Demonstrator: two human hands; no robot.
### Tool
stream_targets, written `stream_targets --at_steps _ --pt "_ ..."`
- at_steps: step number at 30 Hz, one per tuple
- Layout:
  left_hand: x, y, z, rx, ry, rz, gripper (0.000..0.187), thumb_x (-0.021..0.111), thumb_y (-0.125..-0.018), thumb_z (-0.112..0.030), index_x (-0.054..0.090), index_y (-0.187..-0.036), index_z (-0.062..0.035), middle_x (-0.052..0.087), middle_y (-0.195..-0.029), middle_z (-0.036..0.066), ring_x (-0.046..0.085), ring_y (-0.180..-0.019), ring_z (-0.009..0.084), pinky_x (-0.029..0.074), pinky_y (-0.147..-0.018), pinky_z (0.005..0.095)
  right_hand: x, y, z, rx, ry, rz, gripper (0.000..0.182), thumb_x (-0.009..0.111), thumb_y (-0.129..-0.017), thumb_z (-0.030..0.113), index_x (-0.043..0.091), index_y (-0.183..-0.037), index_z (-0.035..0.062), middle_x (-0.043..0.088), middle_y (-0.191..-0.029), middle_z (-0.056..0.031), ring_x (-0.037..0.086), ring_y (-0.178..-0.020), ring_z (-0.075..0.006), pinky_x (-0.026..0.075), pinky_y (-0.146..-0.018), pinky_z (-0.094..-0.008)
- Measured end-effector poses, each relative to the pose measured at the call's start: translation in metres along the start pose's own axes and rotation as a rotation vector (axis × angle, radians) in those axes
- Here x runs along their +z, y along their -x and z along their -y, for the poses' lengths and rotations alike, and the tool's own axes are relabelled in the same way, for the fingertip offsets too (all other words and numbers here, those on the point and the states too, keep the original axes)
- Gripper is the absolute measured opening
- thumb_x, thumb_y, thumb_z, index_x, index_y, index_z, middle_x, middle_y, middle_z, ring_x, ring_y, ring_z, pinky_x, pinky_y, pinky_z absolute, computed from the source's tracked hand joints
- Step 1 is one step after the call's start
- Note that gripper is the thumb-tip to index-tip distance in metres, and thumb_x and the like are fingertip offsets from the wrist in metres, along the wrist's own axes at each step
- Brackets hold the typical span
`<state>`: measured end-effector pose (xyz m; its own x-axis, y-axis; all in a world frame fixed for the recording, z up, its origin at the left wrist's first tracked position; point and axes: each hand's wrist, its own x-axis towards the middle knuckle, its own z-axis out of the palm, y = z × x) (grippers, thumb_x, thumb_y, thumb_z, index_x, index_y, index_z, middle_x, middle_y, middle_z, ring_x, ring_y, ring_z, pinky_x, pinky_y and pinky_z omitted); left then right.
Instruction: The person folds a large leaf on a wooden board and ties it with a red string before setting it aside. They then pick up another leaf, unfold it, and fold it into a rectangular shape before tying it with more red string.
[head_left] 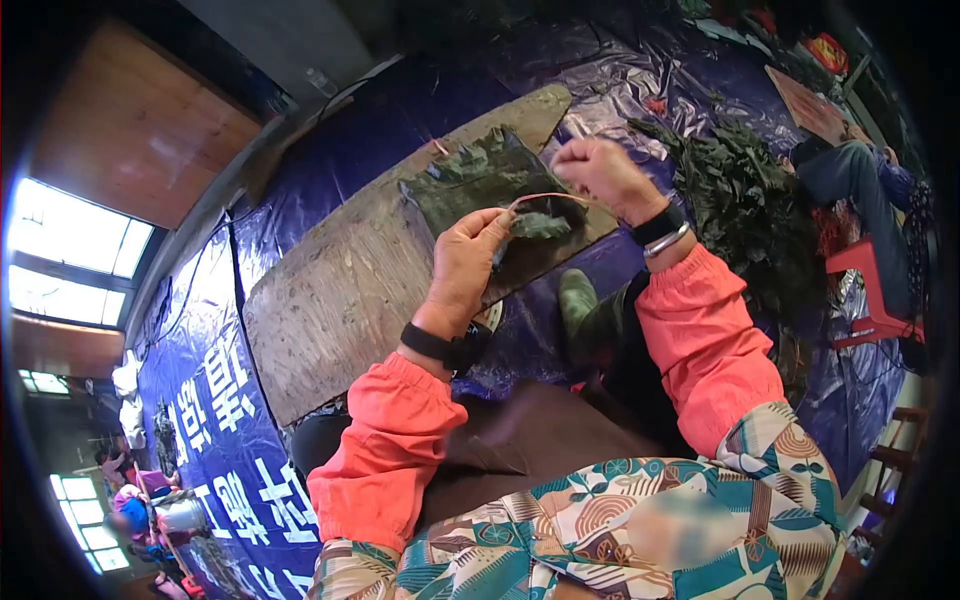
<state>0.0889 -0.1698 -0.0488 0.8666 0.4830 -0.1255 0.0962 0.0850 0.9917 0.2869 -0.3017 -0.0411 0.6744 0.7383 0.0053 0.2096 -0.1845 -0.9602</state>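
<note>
As strand (548,194) arcs, thin, lt. pink-brn

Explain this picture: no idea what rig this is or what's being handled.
There's no machine: these are a person's bare hands, seen by one camera worn on their head, looking forward and down. The left hand pinches a thin strip that arcs towards the right wrist. The right hand is raised and blurred, so its hold is unclear. Below, a dark, leafy stack lies on a wooden board. To the right, a leafy pile sits on blue sheeting. The curved edges suggest a wide lens.
</note>
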Motion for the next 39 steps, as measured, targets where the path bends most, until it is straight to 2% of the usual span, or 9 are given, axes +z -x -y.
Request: stream_targets --at_steps 4,12,18,22,24,25,32,34,39 --pt "-0.001 -0.009 -0.009 -0.033 0.126 -0.027 0.023 0.062 -0.094 -0.023 0.067 -0.105 -0.0036 0.068 -0.093 0.0 0.06 -0.083 0.0087 0.047 -0.077 0.0228 0.004 0.002 0.004 0.175 0.028 0.391 0.02 0.068 -0.083 0.004 0.068 -0.103 0.0013 0.061 -0.077 0.003 0.052 -0.065 -0.0041 0.042 -0.057 -0.0196" --pt "-0.009 -0.017 -0.015 -0.068 0.125 -0.011 0.023 0.06 -0.095 -0.024 0.066 -0.105 -0.0037 0.066 -0.089 -0.001 0.06 -0.081 0.0086 0.047 -0.077 0.023 0.043 0.002 0.029 0.109 -0.612 0.362 0.027 0.069 -0.083 0.006 0.066 -0.11 0.0045 0.058 -0.079 0.0054 0.049 -0.066 -0.0021 0.039 -0.058 -0.0166" --pt "-0.02 -0.024 -0.018 -0.094 0.097 0.023 0.022 0.061 -0.094 -0.02 0.065 -0.107 -0.002 0.065 -0.091 0.0 0.059 -0.081 0.0083 0.046 -0.078 0.0231 0.057 -0.019 0.029 0.079 -0.612 0.328 0.017 0.065 -0.09 0.017 0.069 -0.099 0.0029 0.056 -0.069 0.0048 0.048 -0.059 -0.0028 0.037 -0.053 -0.017" --pt "-0.04 -0.033 -0.025 -0.038 -0.199 0.032 0.028 0.063 -0.089 -0.015 0.064 -0.112 0.0012 0.067 -0.099 0.004 0.061 -0.089 0.0125 0.047 -0.085 0.0252 0.066 -0.026 0.025 0.122 -0.625 0.224 0.014 0.064 -0.09 0.015 0.07 -0.095 0.0037 0.055 -0.065 0.0037 0.046 -0.055 -0.004 0.036 -0.05 -0.0197" --pt "-0.066 -0.049 -0.041 -0.031 -0.609 0.154 0.034 0.065 -0.084 -0.02 0.064 -0.113 -0.0014 0.068 -0.104 0.008 0.063 -0.093 0.0174 0.048 -0.085 0.0293 0.068 -0.026 0.028 0.173 -0.564 0.126 0.013 0.064 -0.09 0.014 0.07 -0.093 0.0036 0.054 -0.064 0.0042 0.046 -0.054 -0.004 0.035 -0.049 -0.0195" --pt "-0.079 -0.062 -0.048 0.151 -0.831 0.185 0.035 0.065 -0.081 -0.023 0.066 -0.109 -0.003 0.068 -0.103 0.016 0.066 -0.095 0.0265 0.05 -0.083 0.0347 0.068 -0.027 0.029 0.189 -0.574 0.117 0.013 0.064 -0.089 0.012 0.068 -0.097 0.0032 0.055 -0.066 0.0038 0.046 -0.054 -0.0042 0.035 -0.049 -0.019" --pt "-0.105 -0.161 -0.046 0.172 -1.142 0.021 0.03 0.06 -0.083 -0.029 0.071 -0.097 -0.0053 0.068 -0.091 0.019 0.065 -0.091 0.0373 0.051 -0.08 0.0425 0.063 -0.041 0.03 0.177 -0.568 0.028 0.01 0.064 -0.088 0.01 0.063 -0.096 0.004 0.057 -0.073 0.0029 0.048 -0.056 -0.0028 0.036 -0.046 -0.0181" --pt "-0.095 -0.183 -0.029 -0.017 -1.244 -0.116 0.032 0.059 -0.083 -0.033 0.072 -0.094 -0.0063 0.069 -0.093 0.019 0.065 -0.091 0.037 0.051 -0.08 0.0437 0.061 -0.043 0.029 0.186 -0.529 0.025 0.006 0.065 -0.088 0.01 0.061 -0.089 0.0057 0.057 -0.072 0.003 0.049 -0.056 -0.003 0.037 -0.046 -0.0176" --pt "-0.08 -0.197 -0.004 -0.107 -1.255 -0.251 0.032 0.065 -0.08 -0.036 0.072 -0.088 -0.0063 0.069 -0.093 0.019 0.066 -0.093 0.0359 0.051 -0.081 0.0442 0.061 -0.044 0.031 0.211 -0.587 0.057 0.006 0.065 -0.089 0.011 0.062 -0.089 0.006 0.057 -0.072 0.0033 0.05 -0.056 -0.0025 0.037 -0.045 -0.0173"
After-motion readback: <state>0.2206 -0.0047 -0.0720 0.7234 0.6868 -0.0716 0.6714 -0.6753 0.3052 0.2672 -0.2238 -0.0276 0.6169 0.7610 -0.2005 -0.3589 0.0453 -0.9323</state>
